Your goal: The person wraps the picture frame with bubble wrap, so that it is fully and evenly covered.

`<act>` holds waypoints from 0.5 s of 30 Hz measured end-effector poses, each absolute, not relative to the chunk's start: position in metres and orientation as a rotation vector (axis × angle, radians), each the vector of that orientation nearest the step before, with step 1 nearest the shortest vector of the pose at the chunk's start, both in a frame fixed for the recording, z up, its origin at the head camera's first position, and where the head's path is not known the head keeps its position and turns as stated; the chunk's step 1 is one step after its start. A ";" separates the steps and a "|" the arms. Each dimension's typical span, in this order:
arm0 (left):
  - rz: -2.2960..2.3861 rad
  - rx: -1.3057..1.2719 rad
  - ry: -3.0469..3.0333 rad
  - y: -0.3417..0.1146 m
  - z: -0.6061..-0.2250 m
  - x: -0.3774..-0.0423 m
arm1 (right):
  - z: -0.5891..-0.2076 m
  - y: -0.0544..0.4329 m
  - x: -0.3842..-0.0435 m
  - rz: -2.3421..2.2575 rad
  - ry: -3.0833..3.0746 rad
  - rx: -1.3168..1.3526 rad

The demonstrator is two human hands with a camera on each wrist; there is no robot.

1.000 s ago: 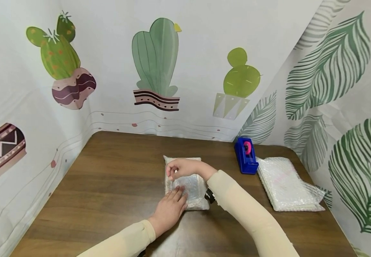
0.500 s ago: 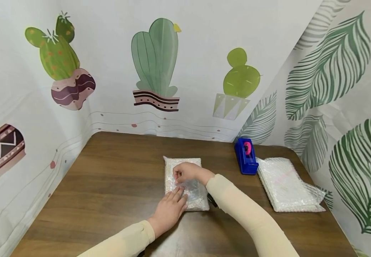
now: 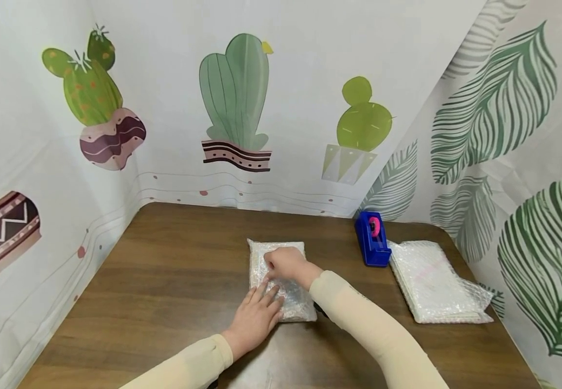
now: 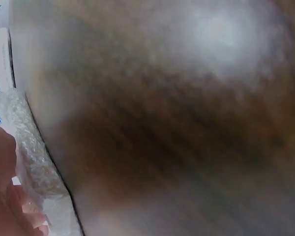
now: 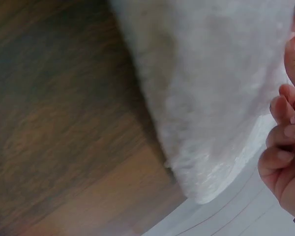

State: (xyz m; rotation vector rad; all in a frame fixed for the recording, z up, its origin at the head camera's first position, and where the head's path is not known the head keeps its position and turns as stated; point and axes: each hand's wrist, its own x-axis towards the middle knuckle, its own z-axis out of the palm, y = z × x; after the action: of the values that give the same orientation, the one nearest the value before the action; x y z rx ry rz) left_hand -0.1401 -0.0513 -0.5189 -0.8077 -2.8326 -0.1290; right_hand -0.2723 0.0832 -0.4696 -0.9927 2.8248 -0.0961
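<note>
A flat package in clear bubble wrap lies on the table in the head view. My left hand rests on its near left part, fingers stretched out. Above the middle of the package, my right hand has its fingers curled, its thumb side close to the left fingertips. In the right wrist view, a small pale strip shows between the curled fingers; its kind is unclear. That view also shows the wrapped package up close. The left wrist view catches the package's edge beside the fingers.
A blue tape dispenser with a pink-cored roll stands at the back right of the brown wooden table. Right of it lies a second bubble-wrapped bundle with a loose film corner. A cactus-printed cloth hangs behind the table.
My right hand has come from the package's left side a little to the right and nearer, curling tighter. The left hand stays on the package, its fingers spread slightly more.
</note>
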 end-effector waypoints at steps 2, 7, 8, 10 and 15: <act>-0.161 -0.812 -2.863 -0.052 -0.518 -0.140 | -0.472 0.085 -0.273 -0.052 2.854 -0.960; -0.159 -0.823 -2.870 -0.052 -0.519 -0.141 | -0.477 0.091 -0.277 -0.092 2.867 -0.943; -0.152 -0.823 -2.863 -0.052 -0.519 -0.141 | -0.476 0.093 -0.278 -0.125 2.854 -0.939; -0.142 -0.824 -2.851 -0.051 -0.519 -0.142 | -0.475 0.097 -0.280 -0.212 2.816 -0.930; -0.113 -0.821 -2.841 -0.051 -0.519 -0.143 | -0.468 0.106 -0.285 -0.340 2.709 -0.907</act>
State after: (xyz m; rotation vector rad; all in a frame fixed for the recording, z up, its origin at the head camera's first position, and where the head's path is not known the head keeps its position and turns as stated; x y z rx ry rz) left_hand -0.1428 -0.0509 -0.5187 -0.8214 -2.8406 -0.1134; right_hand -0.2851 0.1061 -0.4675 -0.9073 2.7090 -0.3404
